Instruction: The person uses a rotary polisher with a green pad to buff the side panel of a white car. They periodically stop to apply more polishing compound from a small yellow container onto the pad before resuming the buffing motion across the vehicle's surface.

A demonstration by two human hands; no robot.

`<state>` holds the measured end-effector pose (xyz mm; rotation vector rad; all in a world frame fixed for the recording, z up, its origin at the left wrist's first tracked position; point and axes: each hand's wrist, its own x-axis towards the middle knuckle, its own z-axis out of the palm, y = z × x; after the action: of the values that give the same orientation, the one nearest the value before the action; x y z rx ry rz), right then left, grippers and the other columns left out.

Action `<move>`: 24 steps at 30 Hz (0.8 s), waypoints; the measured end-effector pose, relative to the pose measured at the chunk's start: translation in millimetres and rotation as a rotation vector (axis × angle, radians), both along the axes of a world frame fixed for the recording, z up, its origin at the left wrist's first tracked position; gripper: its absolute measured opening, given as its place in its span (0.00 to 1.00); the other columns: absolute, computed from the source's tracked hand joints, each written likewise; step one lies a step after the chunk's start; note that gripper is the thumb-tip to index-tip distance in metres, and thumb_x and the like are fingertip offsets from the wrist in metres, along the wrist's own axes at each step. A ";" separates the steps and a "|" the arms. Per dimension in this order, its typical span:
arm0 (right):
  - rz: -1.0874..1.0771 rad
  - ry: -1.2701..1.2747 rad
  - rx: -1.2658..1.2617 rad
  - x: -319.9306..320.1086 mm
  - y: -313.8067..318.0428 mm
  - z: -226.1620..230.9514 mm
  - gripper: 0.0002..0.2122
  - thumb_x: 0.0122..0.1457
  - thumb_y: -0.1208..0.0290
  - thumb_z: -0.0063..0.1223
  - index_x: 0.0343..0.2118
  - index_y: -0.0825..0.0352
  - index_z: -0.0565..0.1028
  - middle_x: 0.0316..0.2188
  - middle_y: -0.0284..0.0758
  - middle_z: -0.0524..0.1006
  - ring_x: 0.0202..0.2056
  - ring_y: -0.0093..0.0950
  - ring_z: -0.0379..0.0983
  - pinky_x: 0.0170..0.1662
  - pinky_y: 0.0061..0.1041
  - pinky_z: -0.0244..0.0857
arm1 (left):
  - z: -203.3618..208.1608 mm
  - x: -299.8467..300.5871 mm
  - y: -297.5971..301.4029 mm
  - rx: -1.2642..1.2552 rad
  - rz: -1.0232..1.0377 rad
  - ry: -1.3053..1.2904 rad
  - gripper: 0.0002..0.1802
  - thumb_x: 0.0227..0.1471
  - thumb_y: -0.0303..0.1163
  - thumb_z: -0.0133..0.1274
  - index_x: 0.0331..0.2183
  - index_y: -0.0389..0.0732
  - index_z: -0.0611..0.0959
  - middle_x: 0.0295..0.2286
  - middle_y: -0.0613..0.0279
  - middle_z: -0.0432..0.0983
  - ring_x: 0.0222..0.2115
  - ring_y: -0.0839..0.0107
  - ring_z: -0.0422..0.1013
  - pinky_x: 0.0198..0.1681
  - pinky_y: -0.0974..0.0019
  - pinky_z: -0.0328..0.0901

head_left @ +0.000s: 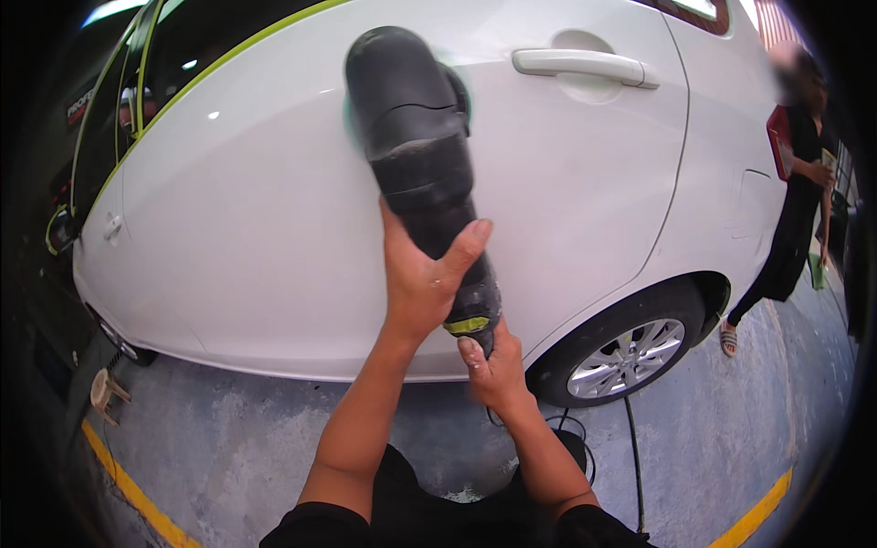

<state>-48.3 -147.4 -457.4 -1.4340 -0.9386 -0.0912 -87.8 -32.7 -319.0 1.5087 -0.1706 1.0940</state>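
A black car polisher [416, 173] slants up across the white rear door [301, 210] of a car, its head against the panel left of the door handle [585, 66]. My left hand [425, 279] wraps around the middle of the polisher's body, thumb over the top. Lower down, my right hand [493, 365] grips the tail end of the tool, just below a yellow-green band. A thin greenish edge shows beside the head, and the rest of the pad is hidden behind it.
Yellow-green masking tape [242, 41] edges the windows. Below right is the rear wheel [626, 356], with a black cable [633, 457] on the grey floor. A person [795, 192] in dark clothes stands at the far right. A small stool [108, 395] is at the left.
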 end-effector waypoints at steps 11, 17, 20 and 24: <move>0.084 0.044 0.175 10.7 17.8 -44.5 0.26 0.67 0.51 0.54 0.50 0.75 0.71 0.24 0.34 0.77 0.23 0.27 0.72 0.31 0.28 0.68 | 45.1 1.7 -3.3 0.874 1.019 -0.306 0.50 0.33 0.34 0.72 0.63 0.48 0.76 0.67 0.33 0.46 0.67 0.40 0.49 0.66 0.42 0.55; 0.075 -0.145 -0.001 -23.6 69.5 -13.9 0.29 0.63 0.57 0.63 0.56 0.78 0.68 0.33 0.50 0.82 0.31 0.51 0.81 0.35 0.41 0.74 | 58.9 -43.4 74.4 0.790 0.986 -0.365 0.47 0.35 0.29 0.69 0.62 0.45 0.77 0.67 0.39 0.52 0.64 0.44 0.60 0.61 0.52 0.67; 0.081 -0.238 -0.055 -54.2 94.9 18.5 0.25 0.64 0.59 0.61 0.56 0.72 0.69 0.33 0.49 0.82 0.34 0.49 0.82 0.37 0.39 0.74 | 71.2 -78.8 114.7 0.560 0.919 -0.396 0.37 0.41 0.27 0.69 0.57 0.44 0.81 0.67 0.43 0.55 0.62 0.50 0.66 0.59 0.55 0.70; 0.005 -0.271 -0.036 -60.4 92.2 21.7 0.28 0.62 0.57 0.64 0.59 0.69 0.69 0.37 0.47 0.82 0.36 0.49 0.82 0.39 0.40 0.75 | 59.3 -83.3 121.5 0.508 0.958 -0.386 0.35 0.42 0.27 0.69 0.56 0.47 0.84 0.67 0.47 0.56 0.62 0.52 0.66 0.61 0.54 0.68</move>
<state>-108.6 -55.3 -435.7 -1.4762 -1.1698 -0.2717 -171.1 88.8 -259.8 1.8589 0.0332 2.2398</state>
